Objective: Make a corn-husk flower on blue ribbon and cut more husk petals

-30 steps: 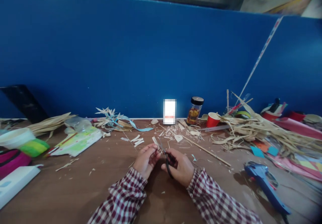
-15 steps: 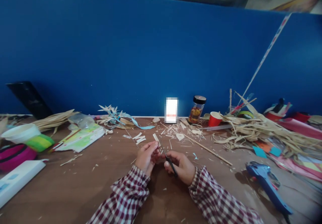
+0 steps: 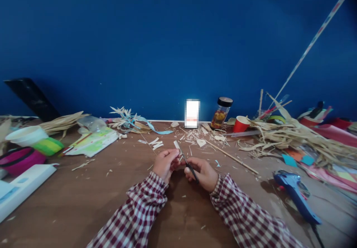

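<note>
Between the thumb and fingers of my left hand (image 3: 166, 163) is a small pale strip (image 3: 176, 144), its free end pointing up and away from me. My right hand (image 3: 204, 173) is closed around the dark handles of a pair of scissors (image 3: 192, 171). The scissor blades reach up and left, close beside the strip; whether they touch it I cannot tell. Several cut pale strips (image 3: 156, 144) lie on the table just beyond my left hand. Farther off, a scatter of thin shavings (image 3: 195, 134) covers the wood.
On the right lie a blue glue gun (image 3: 297, 194), a heap of dried husk strips (image 3: 295, 140) and a red cup (image 3: 241, 124). A lidded jar (image 3: 221, 113) and a blurred-out bright screen (image 3: 192, 113) stand near the blue partition (image 3: 139, 47). A white power strip (image 3: 26, 186) is at left.
The view has tipped downward a little, so the table things sit higher in the picture. Both hands keep nearly the same pose, still holding the strip and the scissors.
</note>
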`<move>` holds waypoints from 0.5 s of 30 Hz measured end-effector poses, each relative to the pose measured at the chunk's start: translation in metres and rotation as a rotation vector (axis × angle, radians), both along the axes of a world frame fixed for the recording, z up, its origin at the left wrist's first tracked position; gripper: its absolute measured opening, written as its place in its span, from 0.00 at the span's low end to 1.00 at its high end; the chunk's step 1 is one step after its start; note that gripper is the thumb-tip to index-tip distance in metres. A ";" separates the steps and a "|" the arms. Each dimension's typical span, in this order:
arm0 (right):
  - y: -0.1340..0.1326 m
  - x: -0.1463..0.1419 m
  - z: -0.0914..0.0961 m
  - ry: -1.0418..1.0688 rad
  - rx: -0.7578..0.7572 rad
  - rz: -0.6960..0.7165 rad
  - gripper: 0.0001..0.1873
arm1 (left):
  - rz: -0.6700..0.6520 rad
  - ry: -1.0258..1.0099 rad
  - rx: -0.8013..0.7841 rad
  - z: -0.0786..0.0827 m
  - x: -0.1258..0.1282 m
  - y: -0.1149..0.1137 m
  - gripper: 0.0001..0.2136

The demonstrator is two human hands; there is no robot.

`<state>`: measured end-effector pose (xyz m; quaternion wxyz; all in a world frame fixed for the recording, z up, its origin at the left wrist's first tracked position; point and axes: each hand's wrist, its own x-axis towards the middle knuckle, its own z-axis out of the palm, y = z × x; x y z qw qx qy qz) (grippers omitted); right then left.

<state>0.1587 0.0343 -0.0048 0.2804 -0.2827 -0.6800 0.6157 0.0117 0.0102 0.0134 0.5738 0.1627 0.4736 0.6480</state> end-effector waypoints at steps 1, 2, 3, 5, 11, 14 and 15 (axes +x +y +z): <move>0.000 0.000 0.000 -0.007 0.006 0.001 0.20 | -0.003 0.002 -0.001 0.000 0.000 0.000 0.05; 0.000 0.000 0.000 -0.013 0.008 0.000 0.19 | -0.007 0.003 -0.002 -0.001 0.000 0.000 0.05; 0.000 0.000 0.000 -0.019 0.007 -0.003 0.19 | -0.013 0.003 -0.003 -0.001 0.000 -0.001 0.06; 0.000 0.000 0.000 -0.026 0.005 -0.015 0.19 | -0.025 0.001 -0.003 -0.001 0.000 -0.001 0.06; 0.000 -0.001 -0.002 -0.043 0.028 -0.042 0.18 | -0.049 -0.011 0.007 -0.001 -0.001 -0.001 0.06; 0.000 -0.001 -0.002 -0.049 0.042 -0.052 0.16 | -0.057 -0.017 0.008 -0.001 -0.001 -0.001 0.06; 0.000 -0.001 -0.002 -0.048 0.046 -0.054 0.16 | -0.060 -0.019 0.009 -0.001 -0.001 -0.001 0.06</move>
